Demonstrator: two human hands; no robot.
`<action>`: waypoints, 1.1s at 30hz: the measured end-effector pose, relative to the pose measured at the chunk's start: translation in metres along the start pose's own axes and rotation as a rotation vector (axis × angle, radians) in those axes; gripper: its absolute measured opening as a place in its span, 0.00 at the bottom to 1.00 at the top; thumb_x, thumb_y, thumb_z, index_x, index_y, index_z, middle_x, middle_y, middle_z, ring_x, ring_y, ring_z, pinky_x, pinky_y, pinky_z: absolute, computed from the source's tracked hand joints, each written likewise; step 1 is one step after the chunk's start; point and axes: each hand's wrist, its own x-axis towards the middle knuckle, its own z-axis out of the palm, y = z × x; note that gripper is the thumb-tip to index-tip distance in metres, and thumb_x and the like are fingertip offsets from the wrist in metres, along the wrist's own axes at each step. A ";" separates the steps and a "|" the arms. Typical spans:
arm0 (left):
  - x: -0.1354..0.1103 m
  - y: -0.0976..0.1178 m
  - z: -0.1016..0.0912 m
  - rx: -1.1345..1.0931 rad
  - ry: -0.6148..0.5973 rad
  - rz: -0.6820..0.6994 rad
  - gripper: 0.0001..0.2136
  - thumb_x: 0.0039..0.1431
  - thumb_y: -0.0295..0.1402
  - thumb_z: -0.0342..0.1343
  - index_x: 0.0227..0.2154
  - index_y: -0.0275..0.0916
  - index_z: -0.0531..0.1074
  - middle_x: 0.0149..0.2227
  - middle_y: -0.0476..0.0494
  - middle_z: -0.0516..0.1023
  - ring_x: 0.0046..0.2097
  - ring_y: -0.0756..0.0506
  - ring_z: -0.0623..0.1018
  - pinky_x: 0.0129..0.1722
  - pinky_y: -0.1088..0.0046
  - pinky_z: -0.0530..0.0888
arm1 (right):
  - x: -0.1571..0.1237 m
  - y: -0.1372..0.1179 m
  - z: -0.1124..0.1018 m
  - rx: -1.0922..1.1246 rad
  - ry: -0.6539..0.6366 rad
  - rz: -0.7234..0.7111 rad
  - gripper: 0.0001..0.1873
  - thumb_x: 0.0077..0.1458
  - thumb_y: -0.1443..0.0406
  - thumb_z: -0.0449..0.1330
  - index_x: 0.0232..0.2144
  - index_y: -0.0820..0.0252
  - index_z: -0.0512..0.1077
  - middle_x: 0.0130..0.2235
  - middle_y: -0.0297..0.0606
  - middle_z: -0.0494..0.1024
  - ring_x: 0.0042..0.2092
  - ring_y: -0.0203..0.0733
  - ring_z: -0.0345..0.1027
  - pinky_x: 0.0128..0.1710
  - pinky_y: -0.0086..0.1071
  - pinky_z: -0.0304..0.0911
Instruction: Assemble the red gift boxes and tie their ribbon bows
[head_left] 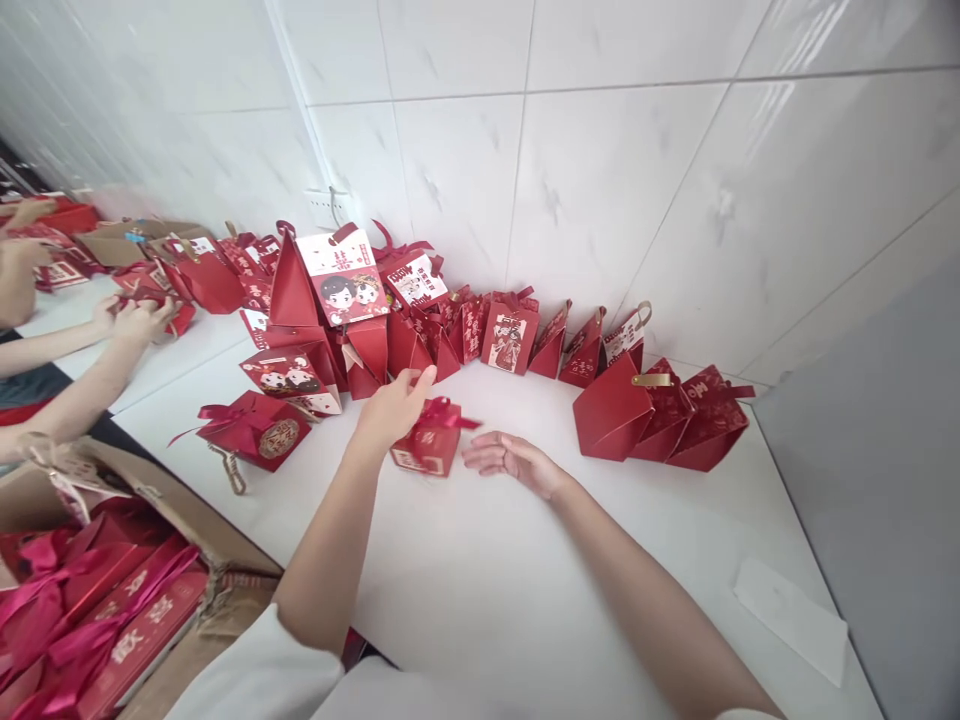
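A small red gift box with a magenta ribbon bow [431, 442] stands on the white table [487, 570] in front of me. My left hand [391, 408] rests on its left side, fingers curled round the top edge. My right hand [510, 460] lies just right of the box, palm down, fingers stretched out and apart, holding nothing. A flat red box with a round gold emblem and a ribbon [259, 428] lies to the left.
A row of red gift bags and boxes [420, 320] lines the tiled wall, with three larger red bags [660, 415] at the right. A cardboard carton of ribboned red boxes [90, 600] sits at lower left. Another person's hands [135, 322] handle a red box at far left. A white paper slip [791, 618] lies near the right edge.
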 end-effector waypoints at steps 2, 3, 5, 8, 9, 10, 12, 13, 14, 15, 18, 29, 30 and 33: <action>-0.005 0.011 -0.002 0.118 -0.005 -0.022 0.38 0.51 0.65 0.45 0.53 0.39 0.68 0.53 0.26 0.73 0.56 0.23 0.71 0.53 0.47 0.64 | -0.003 0.002 0.000 0.037 -0.105 0.059 0.23 0.59 0.49 0.55 0.45 0.59 0.75 0.45 0.47 0.81 0.49 0.49 0.75 0.54 0.47 0.61; -0.008 0.015 -0.002 0.155 -0.010 -0.030 0.41 0.46 0.66 0.51 0.53 0.37 0.67 0.55 0.23 0.71 0.57 0.21 0.69 0.55 0.45 0.62 | -0.004 0.004 -0.002 0.050 -0.096 0.064 0.21 0.59 0.50 0.56 0.43 0.59 0.75 0.43 0.46 0.82 0.48 0.48 0.75 0.55 0.46 0.61; -0.012 0.016 -0.001 0.148 -0.033 -0.037 0.46 0.32 0.63 0.63 0.52 0.35 0.68 0.55 0.19 0.70 0.58 0.16 0.66 0.57 0.42 0.57 | -0.004 0.009 -0.007 0.101 -0.015 0.057 0.17 0.59 0.53 0.58 0.42 0.59 0.75 0.44 0.45 0.81 0.48 0.46 0.75 0.55 0.44 0.62; -0.022 0.004 -0.002 -0.059 -0.089 -0.031 0.48 0.14 0.55 0.71 0.46 0.38 0.71 0.53 0.22 0.72 0.61 0.15 0.61 0.60 0.39 0.48 | -0.003 0.016 -0.013 0.188 0.095 0.038 0.15 0.58 0.54 0.59 0.42 0.56 0.74 0.47 0.43 0.80 0.50 0.44 0.74 0.53 0.43 0.64; -0.026 -0.002 -0.003 -0.119 -0.109 -0.035 0.48 0.10 0.51 0.73 0.45 0.40 0.71 0.53 0.24 0.73 0.62 0.16 0.60 0.61 0.40 0.47 | -0.002 0.017 -0.014 0.203 0.109 0.034 0.15 0.58 0.54 0.60 0.42 0.56 0.74 0.48 0.43 0.80 0.50 0.45 0.74 0.53 0.43 0.65; -0.030 -0.008 -0.005 -0.146 -0.130 -0.042 0.47 0.08 0.48 0.74 0.44 0.41 0.72 0.53 0.26 0.74 0.61 0.16 0.61 0.61 0.40 0.48 | -0.001 0.019 -0.015 0.210 0.114 0.034 0.15 0.58 0.54 0.60 0.42 0.56 0.74 0.48 0.43 0.79 0.51 0.45 0.73 0.54 0.44 0.65; -0.041 -0.020 -0.010 -0.110 -0.174 -0.035 0.47 0.08 0.43 0.74 0.45 0.42 0.72 0.53 0.27 0.73 0.61 0.18 0.62 0.60 0.41 0.52 | -0.001 0.020 -0.015 0.207 0.112 0.039 0.15 0.58 0.54 0.60 0.43 0.56 0.74 0.49 0.43 0.79 0.52 0.45 0.73 0.54 0.44 0.65; -0.048 -0.025 -0.014 -0.059 -0.185 -0.021 0.47 0.12 0.44 0.74 0.47 0.42 0.72 0.55 0.26 0.71 0.62 0.19 0.62 0.60 0.41 0.54 | -0.001 0.020 -0.015 0.204 0.111 0.040 0.15 0.58 0.54 0.60 0.43 0.56 0.74 0.49 0.43 0.79 0.52 0.45 0.73 0.54 0.44 0.65; -0.056 -0.029 -0.017 0.004 -0.186 0.000 0.47 0.17 0.45 0.73 0.51 0.42 0.70 0.59 0.25 0.68 0.63 0.20 0.60 0.60 0.42 0.55 | -0.002 0.020 -0.015 0.201 0.112 0.040 0.15 0.58 0.55 0.60 0.43 0.56 0.74 0.49 0.43 0.79 0.52 0.45 0.73 0.54 0.44 0.65; -0.064 -0.032 -0.021 0.071 -0.176 0.017 0.47 0.23 0.48 0.71 0.55 0.42 0.68 0.62 0.25 0.63 0.65 0.22 0.57 0.60 0.43 0.55 | -0.002 0.019 -0.015 0.199 0.113 0.038 0.14 0.59 0.55 0.60 0.43 0.56 0.74 0.49 0.43 0.79 0.52 0.45 0.73 0.54 0.44 0.65; -0.086 -0.042 -0.034 0.249 -0.168 0.013 0.51 0.35 0.54 0.65 0.64 0.44 0.56 0.68 0.29 0.51 0.68 0.25 0.51 0.59 0.47 0.60 | -0.002 0.019 -0.015 0.196 0.122 0.033 0.15 0.59 0.55 0.60 0.43 0.56 0.74 0.49 0.42 0.79 0.52 0.44 0.73 0.54 0.44 0.65; -0.098 -0.050 -0.035 0.368 -0.272 0.023 0.45 0.41 0.53 0.62 0.64 0.52 0.52 0.69 0.41 0.50 0.47 0.33 0.78 0.36 0.63 0.73 | -0.002 0.014 -0.016 0.170 0.165 0.051 0.16 0.57 0.54 0.61 0.43 0.56 0.74 0.50 0.43 0.78 0.53 0.47 0.72 0.56 0.47 0.64; -0.097 -0.048 -0.032 0.361 -0.275 0.027 0.44 0.43 0.53 0.61 0.64 0.52 0.53 0.67 0.41 0.55 0.45 0.33 0.78 0.36 0.63 0.73 | -0.002 0.013 -0.016 0.167 0.165 0.049 0.16 0.57 0.54 0.61 0.43 0.56 0.74 0.50 0.43 0.78 0.53 0.47 0.72 0.56 0.47 0.64; -0.097 -0.043 -0.026 0.364 -0.266 0.038 0.44 0.45 0.53 0.60 0.64 0.51 0.51 0.62 0.41 0.64 0.43 0.34 0.79 0.36 0.62 0.73 | -0.002 0.013 -0.016 0.183 0.158 0.044 0.15 0.57 0.55 0.61 0.43 0.56 0.74 0.49 0.43 0.79 0.52 0.46 0.73 0.55 0.46 0.64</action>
